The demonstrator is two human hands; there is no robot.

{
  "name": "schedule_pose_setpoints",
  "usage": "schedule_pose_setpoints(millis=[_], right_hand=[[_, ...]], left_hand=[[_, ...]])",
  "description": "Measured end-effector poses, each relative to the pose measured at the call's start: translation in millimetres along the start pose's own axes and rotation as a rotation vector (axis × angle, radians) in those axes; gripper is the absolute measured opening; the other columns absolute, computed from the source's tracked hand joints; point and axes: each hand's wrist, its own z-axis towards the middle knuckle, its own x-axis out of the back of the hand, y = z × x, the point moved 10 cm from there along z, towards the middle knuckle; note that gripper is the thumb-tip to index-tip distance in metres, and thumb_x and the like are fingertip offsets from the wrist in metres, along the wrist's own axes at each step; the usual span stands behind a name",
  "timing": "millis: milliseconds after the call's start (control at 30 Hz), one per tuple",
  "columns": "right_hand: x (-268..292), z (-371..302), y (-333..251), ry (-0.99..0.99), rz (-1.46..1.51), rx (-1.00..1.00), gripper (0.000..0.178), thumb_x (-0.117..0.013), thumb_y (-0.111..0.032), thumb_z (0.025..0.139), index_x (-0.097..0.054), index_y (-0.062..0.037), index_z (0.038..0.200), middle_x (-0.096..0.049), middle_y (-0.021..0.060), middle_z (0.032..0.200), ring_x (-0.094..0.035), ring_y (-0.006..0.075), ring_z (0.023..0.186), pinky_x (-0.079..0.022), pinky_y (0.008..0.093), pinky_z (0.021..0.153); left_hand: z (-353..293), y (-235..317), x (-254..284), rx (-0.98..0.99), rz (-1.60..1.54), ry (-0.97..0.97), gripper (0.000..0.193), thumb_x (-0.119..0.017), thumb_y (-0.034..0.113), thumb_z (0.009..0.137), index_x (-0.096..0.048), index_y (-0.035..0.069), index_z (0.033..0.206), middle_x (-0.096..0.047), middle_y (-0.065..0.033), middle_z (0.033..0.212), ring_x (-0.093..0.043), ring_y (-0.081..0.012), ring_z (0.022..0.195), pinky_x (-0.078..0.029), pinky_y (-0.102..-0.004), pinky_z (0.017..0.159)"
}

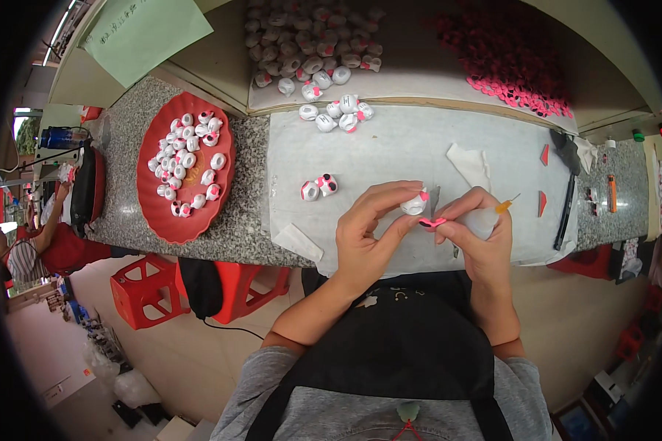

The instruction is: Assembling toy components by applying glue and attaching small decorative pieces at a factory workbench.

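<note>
My left hand point(368, 231) pinches a small white round piece point(413, 204) with a pink patch on it, above the white paper sheet. Close against it, a small pink-and-black piece point(430, 223) sits between the thumb and finger of my right hand point(491, 246). That hand also cradles a translucent squeeze bottle point(481, 221) in its palm, its orange needle tip point(503, 206) pointing up and right. Left of my hands, two white round pieces point(318, 187) lie together on the paper, one carrying pink and black parts.
A red scalloped tray point(154, 213) of white pieces stands on the left. Beyond the paper point(390, 158), a shelf holds heaped white pieces point(312, 37) and pink pieces point(518, 66). Paper scraps point(469, 166) and a black pen-like tool point(565, 213) lie right. Red stools point(143, 290) stand below; another person point(51, 242) is far left.
</note>
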Motion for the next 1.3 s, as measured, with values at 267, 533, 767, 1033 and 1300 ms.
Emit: schedule_pose_setpoints(millis=[267, 533, 767, 1033, 1300], right_hand=[[-4, 6, 11, -0.016, 0.041, -0.020, 0.010, -0.060, 0.001, 0.067, -0.051, -0.0002, 0.071, -0.054, 0.0064, 0.070, -0.047, 0.0082, 0.057, -0.039, 0.0199, 0.050], [-4, 7, 8, 0.021, -0.112, 0.065, 0.019, -0.060, 0.003, 0.063, -0.047, -0.0016, 0.077, -0.049, 0.0067, 0.069, -0.047, 0.0107, 0.058, -0.037, 0.0205, 0.053], [-24, 8, 4, -0.200, -0.170, -0.003, 0.044, -0.067, 0.000, 0.057, -0.045, 0.0002, 0.095, -0.051, 0.0057, 0.076, -0.048, 0.0094, 0.066, -0.037, 0.0214, 0.060], [-21, 6, 17, -0.192, 0.003, -0.034, 0.030, -0.065, 0.002, 0.061, -0.055, 0.0003, 0.089, -0.051, 0.0021, 0.071, -0.047, 0.0062, 0.060, -0.038, 0.0191, 0.053], [-15, 6, 18, -0.140, 0.030, 0.016, 0.029, -0.068, 0.001, 0.058, -0.050, 0.0005, 0.081, -0.055, 0.0104, 0.078, -0.050, 0.0113, 0.055, -0.039, 0.0212, 0.044]], left_hand=[[1, 9, -2, -0.061, 0.297, -0.050, 0.030, -0.054, -0.006, 0.069, -0.048, 0.000, 0.098, -0.050, -0.0146, 0.102, -0.049, -0.0172, 0.091, -0.039, -0.0223, 0.071], [1, 0, -2, 0.010, -0.080, -0.043, 0.030, -0.056, 0.000, 0.070, -0.047, -0.002, 0.098, -0.048, -0.0195, 0.102, -0.050, -0.0233, 0.092, -0.041, -0.0295, 0.077], [-3, -13, 3, 0.145, -0.308, -0.035, 0.028, -0.056, -0.003, 0.069, -0.051, -0.003, 0.097, -0.051, -0.0144, 0.101, -0.047, -0.0223, 0.098, -0.039, -0.0310, 0.082], [-2, -7, -1, 0.088, -0.114, -0.112, 0.025, -0.056, 0.004, 0.070, -0.055, 0.000, 0.094, -0.056, -0.0113, 0.094, -0.051, -0.0237, 0.092, -0.038, -0.0297, 0.080], [-2, 1, -3, 0.000, -0.048, -0.051, 0.019, -0.054, 0.006, 0.073, -0.054, 0.000, 0.091, -0.057, -0.0108, 0.092, -0.052, -0.0230, 0.089, -0.038, -0.0333, 0.081]])
